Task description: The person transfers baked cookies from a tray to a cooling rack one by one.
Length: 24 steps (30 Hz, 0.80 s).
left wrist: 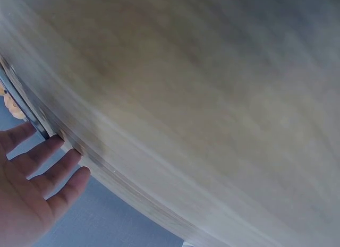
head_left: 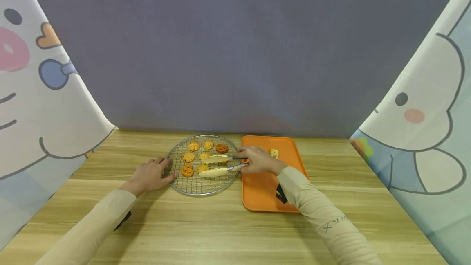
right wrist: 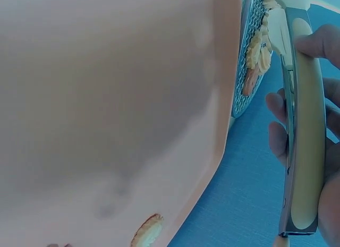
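Note:
On the left, a round wire cooling rack [head_left: 200, 192] holds several cookies, among them a swirled cookie [head_left: 208, 145] and pretzel-shaped cookies [head_left: 187, 170]. My left hand [head_left: 151, 175] touches the rack's left rim; the left wrist view shows its fingers extended along the edge. A pair of tongs [right wrist: 308, 125] with cream tips is in my right hand [head_left: 256, 159], thumb on one arm and fingers on the other. The tongs' tips [head_left: 213, 172] spread apart over the rack's right half, partly covering cookies there. Whether they touch a cookie I cannot tell.
An orange tray [head_left: 257, 197] lies right of the rack, under my right wrist. A pale cookie [head_left: 274, 153] sits on it, and a reddish one [head_left: 245, 160] is mostly hidden by my hand. A grey curtain [head_left: 235, 52] stands behind the wooden table [head_left: 198, 232].

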Motion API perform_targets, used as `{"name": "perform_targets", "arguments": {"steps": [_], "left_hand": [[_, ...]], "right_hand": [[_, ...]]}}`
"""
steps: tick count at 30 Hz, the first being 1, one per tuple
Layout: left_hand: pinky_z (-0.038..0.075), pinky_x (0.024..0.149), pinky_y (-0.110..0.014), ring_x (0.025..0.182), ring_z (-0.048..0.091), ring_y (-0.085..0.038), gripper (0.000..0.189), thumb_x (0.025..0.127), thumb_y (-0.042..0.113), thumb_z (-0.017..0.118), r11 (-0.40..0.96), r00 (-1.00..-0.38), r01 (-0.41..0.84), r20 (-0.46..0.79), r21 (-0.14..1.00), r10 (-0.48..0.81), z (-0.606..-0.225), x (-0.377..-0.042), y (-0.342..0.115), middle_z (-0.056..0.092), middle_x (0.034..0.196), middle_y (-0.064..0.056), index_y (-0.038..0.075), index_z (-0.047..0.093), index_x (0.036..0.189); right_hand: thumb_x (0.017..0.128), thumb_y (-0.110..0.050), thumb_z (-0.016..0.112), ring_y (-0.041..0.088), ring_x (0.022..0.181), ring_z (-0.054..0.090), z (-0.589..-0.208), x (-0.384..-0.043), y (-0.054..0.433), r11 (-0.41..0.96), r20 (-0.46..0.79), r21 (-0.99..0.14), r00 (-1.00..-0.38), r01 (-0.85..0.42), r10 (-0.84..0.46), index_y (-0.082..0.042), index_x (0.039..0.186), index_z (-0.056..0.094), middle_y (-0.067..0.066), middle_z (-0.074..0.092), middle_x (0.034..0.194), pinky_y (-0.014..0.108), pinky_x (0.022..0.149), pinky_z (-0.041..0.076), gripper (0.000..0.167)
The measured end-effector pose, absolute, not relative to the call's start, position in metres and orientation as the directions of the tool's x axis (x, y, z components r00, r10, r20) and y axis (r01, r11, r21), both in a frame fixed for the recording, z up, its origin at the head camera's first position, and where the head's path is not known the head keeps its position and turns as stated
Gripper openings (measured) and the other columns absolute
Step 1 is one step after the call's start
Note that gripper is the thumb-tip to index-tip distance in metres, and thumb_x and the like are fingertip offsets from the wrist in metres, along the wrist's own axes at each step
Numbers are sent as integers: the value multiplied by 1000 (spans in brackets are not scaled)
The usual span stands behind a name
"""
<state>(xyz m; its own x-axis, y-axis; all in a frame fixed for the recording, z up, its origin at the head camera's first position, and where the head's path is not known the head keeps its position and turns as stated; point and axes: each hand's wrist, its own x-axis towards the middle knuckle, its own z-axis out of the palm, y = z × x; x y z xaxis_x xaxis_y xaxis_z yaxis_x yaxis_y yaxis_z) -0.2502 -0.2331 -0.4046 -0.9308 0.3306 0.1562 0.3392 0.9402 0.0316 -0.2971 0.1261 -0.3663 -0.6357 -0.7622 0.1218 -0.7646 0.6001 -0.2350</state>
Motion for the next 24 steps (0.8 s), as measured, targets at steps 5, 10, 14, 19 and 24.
{"name": "perform_targets", "arguments": {"steps": [5,10,14,19,24], "left_hand": [[45,80,-60,104,53,-46,62,85,52,54,941,-932,338,151,27,330,-405,-250,-234,54,123,-25,5,52,125],[45,80,-61,105,52,-47,62,85,51,54,942,-934,334,148,37,325,-405,-250,-234,53,123,-25,5,51,126],[45,80,-61,106,52,-47,63,85,52,54,942,-935,333,141,37,325,-404,-249,-234,53,124,-25,5,51,127],[45,80,-61,105,52,-47,63,85,52,53,942,-934,335,141,31,328,-404,-250,-233,53,124,-25,6,51,127],[46,79,-60,105,53,-46,63,85,52,54,942,-933,335,150,28,327,-404,-251,-234,53,123,-25,6,51,127]], "right_hand": [[78,-18,67,17,80,61,-364,-296,128,601,116,-244,-639,-761,-761,-7,125,56,10,59,108,21,61,48,50],[78,-19,65,22,84,63,-359,-294,132,604,121,-252,-644,-756,-756,-8,126,56,10,59,109,22,61,49,50],[79,-20,64,18,77,58,-354,-291,139,594,128,-224,-627,-773,-768,-9,126,56,6,57,96,19,57,44,49],[79,-20,66,14,74,56,-349,-287,151,593,140,-216,-625,-776,-768,-9,125,57,-1,55,91,18,55,41,48],[78,-19,67,17,75,58,-346,-283,166,599,154,-217,-633,-771,-759,-7,122,59,0,55,90,18,55,41,46]]}}
